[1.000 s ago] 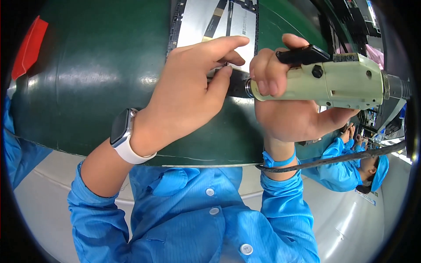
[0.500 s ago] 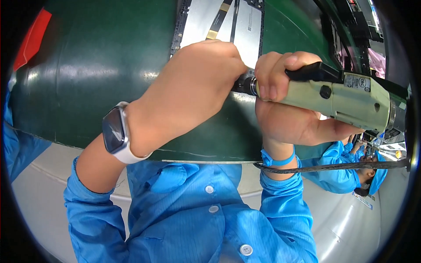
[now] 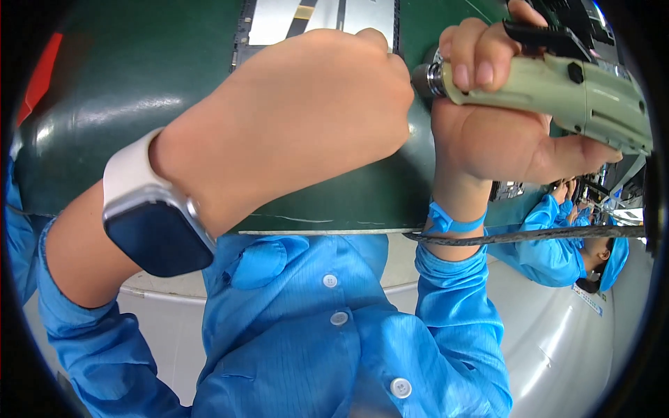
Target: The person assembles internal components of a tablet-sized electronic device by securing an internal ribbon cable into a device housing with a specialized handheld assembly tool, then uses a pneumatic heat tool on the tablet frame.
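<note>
My right hand (image 3: 491, 139) is wrapped round a pale green electric screwdriver (image 3: 550, 90) with a black lever, its metal nose toward my left hand. My left hand (image 3: 313, 118) is closed, knuckles up, with its fingertips hidden underneath; what they hold, if anything, cannot be seen. Just beyond that hand lies an opened flat device, like a tablet housing (image 3: 268, 24), with a silver plate and a black frame. A dark ribbon cable with a gold patch (image 3: 304, 12) crosses the plate. A small gap separates the screwdriver's nose from my left hand.
The work surface is a dark green mat (image 3: 139, 83). A red object (image 3: 40, 80) is at the far left. From my right wrist's blue band (image 3: 456, 221) a black cord (image 3: 536, 235) runs right. Another person in blue (image 3: 550, 251) sits at the right.
My right hand has lifted the screwdriver up and to the right, away from my left hand's fingers. My left hand has risen closer to the camera, and its wrist has turned.
</note>
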Demonstrator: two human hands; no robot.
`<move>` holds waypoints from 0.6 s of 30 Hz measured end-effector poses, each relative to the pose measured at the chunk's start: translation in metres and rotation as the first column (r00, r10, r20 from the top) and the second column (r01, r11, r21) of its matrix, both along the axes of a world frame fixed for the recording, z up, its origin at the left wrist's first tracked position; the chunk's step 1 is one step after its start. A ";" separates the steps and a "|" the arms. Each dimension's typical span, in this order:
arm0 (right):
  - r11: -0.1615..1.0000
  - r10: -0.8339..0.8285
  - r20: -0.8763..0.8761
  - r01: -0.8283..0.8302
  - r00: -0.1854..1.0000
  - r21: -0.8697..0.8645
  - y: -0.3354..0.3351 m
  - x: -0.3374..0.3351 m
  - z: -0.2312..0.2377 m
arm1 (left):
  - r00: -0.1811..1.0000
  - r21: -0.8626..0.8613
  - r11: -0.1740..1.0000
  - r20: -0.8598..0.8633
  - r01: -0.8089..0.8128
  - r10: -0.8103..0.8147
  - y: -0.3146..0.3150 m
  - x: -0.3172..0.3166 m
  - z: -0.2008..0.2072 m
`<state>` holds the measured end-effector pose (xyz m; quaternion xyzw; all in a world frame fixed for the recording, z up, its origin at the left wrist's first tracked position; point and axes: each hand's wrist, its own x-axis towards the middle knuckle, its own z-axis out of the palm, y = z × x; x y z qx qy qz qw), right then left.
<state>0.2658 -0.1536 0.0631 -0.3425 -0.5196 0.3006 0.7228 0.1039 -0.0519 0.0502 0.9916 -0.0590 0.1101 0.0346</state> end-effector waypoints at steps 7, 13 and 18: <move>0.995 -0.103 -0.076 0.103 0.992 -0.011 -0.007 -0.002 -0.001 | 0.999 0.157 0.987 0.041 -0.029 0.023 -0.018 0.004 -0.004; 0.986 -0.167 -0.145 0.166 0.975 -0.015 -0.009 -0.011 -0.001 | 0.988 0.183 0.976 -0.126 0.116 -0.093 0.012 0.011 0.022; 0.974 -0.225 -0.211 0.211 0.951 -0.084 -0.025 0.012 -0.015 | 0.972 -0.094 0.988 -0.192 0.122 -0.139 0.029 0.019 0.023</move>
